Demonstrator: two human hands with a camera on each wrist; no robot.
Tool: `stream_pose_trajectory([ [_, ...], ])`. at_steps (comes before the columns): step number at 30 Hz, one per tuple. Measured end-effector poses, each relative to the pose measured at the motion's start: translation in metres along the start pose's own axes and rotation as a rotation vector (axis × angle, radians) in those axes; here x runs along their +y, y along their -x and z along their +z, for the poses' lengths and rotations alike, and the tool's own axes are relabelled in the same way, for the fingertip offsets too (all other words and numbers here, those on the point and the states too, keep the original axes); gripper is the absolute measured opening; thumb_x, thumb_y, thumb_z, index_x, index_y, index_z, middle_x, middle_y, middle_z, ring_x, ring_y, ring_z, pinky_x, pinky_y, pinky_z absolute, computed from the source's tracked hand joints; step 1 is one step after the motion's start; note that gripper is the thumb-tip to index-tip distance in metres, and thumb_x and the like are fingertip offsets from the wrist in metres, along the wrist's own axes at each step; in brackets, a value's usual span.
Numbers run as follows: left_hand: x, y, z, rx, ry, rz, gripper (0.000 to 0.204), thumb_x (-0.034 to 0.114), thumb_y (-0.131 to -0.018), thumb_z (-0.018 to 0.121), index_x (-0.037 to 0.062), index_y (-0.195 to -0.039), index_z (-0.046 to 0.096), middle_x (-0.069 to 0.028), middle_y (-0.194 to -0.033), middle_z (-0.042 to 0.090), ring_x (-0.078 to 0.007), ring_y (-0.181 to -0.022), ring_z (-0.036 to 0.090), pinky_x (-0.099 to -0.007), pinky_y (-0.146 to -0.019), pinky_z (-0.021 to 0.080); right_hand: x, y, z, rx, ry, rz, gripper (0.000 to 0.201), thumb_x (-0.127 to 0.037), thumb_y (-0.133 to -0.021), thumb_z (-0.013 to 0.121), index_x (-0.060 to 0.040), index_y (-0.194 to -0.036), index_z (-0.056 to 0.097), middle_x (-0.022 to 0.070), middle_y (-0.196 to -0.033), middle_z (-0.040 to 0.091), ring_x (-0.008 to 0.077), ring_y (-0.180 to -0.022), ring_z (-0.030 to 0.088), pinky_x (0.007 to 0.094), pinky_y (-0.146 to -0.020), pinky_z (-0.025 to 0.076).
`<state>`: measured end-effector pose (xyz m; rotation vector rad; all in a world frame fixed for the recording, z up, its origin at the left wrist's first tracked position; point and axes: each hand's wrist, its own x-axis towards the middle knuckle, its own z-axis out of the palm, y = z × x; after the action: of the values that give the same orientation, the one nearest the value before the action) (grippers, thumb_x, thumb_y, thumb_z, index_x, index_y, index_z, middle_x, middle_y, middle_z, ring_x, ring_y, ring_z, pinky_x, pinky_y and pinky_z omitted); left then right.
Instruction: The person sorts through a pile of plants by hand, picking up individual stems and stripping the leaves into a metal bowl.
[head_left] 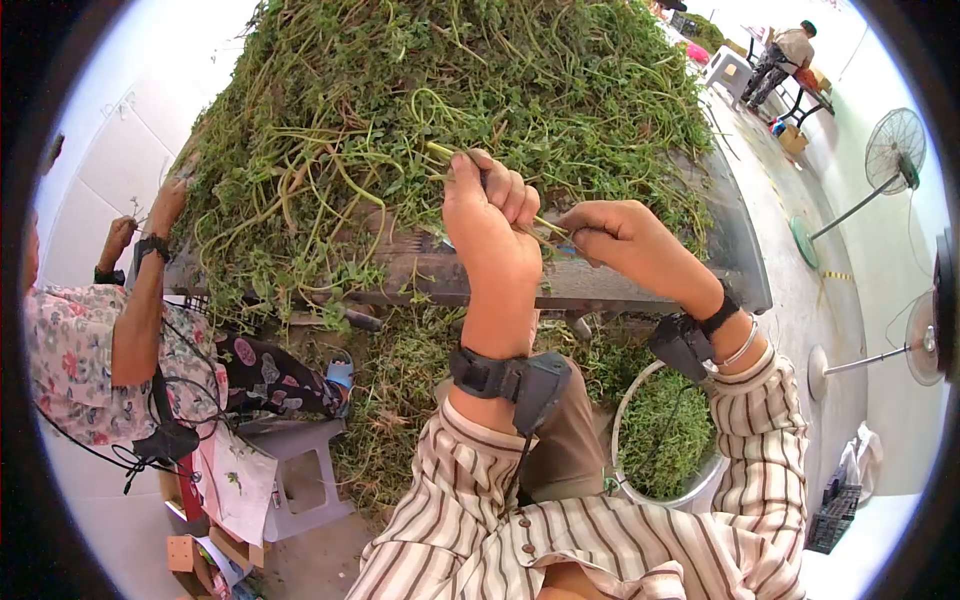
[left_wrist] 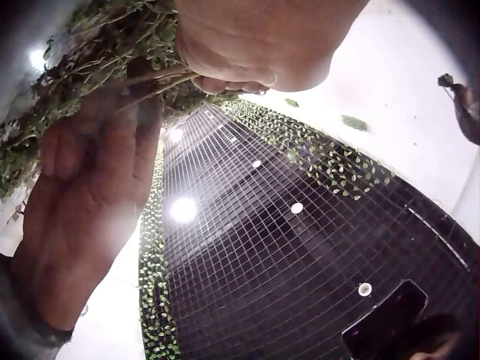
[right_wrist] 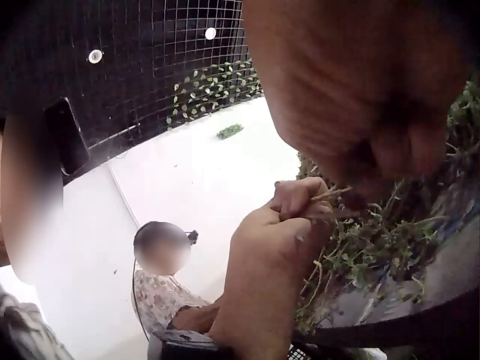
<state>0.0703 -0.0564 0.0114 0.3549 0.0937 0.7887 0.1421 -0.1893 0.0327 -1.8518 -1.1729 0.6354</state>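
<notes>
My left hand [head_left: 492, 212] grips a few thin green stems [head_left: 438, 151] in its curled fingers, above the near edge of a heap of leafy green plants [head_left: 480, 80]. The stems' cut-looking ends stick out on the right side of the fist. There my right hand [head_left: 628, 243] pinches at these ends with thumb and fingers. In the right wrist view the pale stem ends [right_wrist: 328, 196] run from the left fist [right_wrist: 270, 244] toward the right fingers, which are in shadow. The left wrist view shows thin stems [left_wrist: 169, 77] spanning both hands.
The heap covers a dark table [head_left: 590, 285]. Below stands a round tub [head_left: 622, 425] of greens, and loose plants [head_left: 400, 420] litter the floor. Another person [head_left: 120, 350] works at the left by a plastic stool [head_left: 305, 480]. Standing fans [head_left: 893, 150] are at the right.
</notes>
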Motion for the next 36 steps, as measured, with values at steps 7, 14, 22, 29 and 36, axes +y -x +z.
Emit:
stream_pose_trajectory([
  [7, -0.008, 0.001, -0.002, -0.038, -0.014, -0.044, 0.025, 0.027, -0.097, 0.036, 0.0085, -0.082, 0.044, 0.0027, -0.058, 0.029, -0.0083, -0.048, 0.024, -0.0254, -0.044, 0.023, 0.004, 0.007, -0.007, 0.130, 0.259, -0.094, 0.017, -0.006, -0.081, 0.051, 0.0016, -0.094, 0.059, 0.0171, -0.084, 0.063, 0.0282, -0.076, 0.061, 0.0336, -0.071, 0.047],
  [14, -0.014, 0.007, 0.004, -0.003, -0.054, -0.039, 0.026, 0.025, -0.097, 0.037, 0.0075, -0.079, 0.045, 0.0035, -0.056, 0.027, -0.0081, -0.047, 0.021, -0.0243, -0.044, 0.021, 0.018, 0.006, -0.017, 0.294, 0.274, -0.119, 0.017, -0.007, -0.081, 0.051, 0.0017, -0.093, 0.059, 0.0163, -0.080, 0.061, 0.0267, -0.072, 0.059, 0.0331, -0.070, 0.047],
  [22, -0.014, 0.009, 0.006, 0.002, 0.020, -0.032, 0.026, 0.025, -0.096, 0.038, 0.0072, -0.079, 0.045, 0.0037, -0.056, 0.026, -0.0074, -0.047, 0.020, -0.0244, -0.044, 0.021, 0.008, 0.009, -0.029, 0.282, -0.378, 0.214, 0.015, -0.009, -0.088, 0.050, -0.0041, -0.098, 0.061, -0.0090, -0.054, 0.037, -0.0003, -0.044, 0.028, 0.0173, -0.039, 0.019],
  [29, -0.017, 0.010, 0.003, 0.003, -0.003, 0.002, 0.027, 0.026, -0.096, 0.038, 0.0081, -0.077, 0.044, 0.0039, -0.055, 0.025, -0.0077, -0.046, 0.020, -0.0250, -0.043, 0.020, 0.022, 0.010, -0.035, 0.283, -0.484, 0.158, 0.016, -0.009, -0.088, 0.050, -0.0022, -0.098, 0.060, -0.0075, -0.057, 0.038, -0.0002, -0.045, 0.029, 0.0169, -0.038, 0.020],
  [36, 0.006, -0.001, -0.005, 0.003, -0.027, 0.096, 0.027, 0.026, -0.097, 0.037, 0.0077, -0.079, 0.045, 0.0042, -0.056, 0.027, -0.0074, -0.047, 0.020, -0.0248, -0.043, 0.020, 0.052, 0.032, -0.081, 0.528, -0.204, 0.139, 0.020, -0.013, -0.086, 0.053, 0.0004, -0.100, 0.059, 0.0013, -0.067, 0.051, 0.0096, -0.055, 0.045, 0.0214, -0.049, 0.036],
])
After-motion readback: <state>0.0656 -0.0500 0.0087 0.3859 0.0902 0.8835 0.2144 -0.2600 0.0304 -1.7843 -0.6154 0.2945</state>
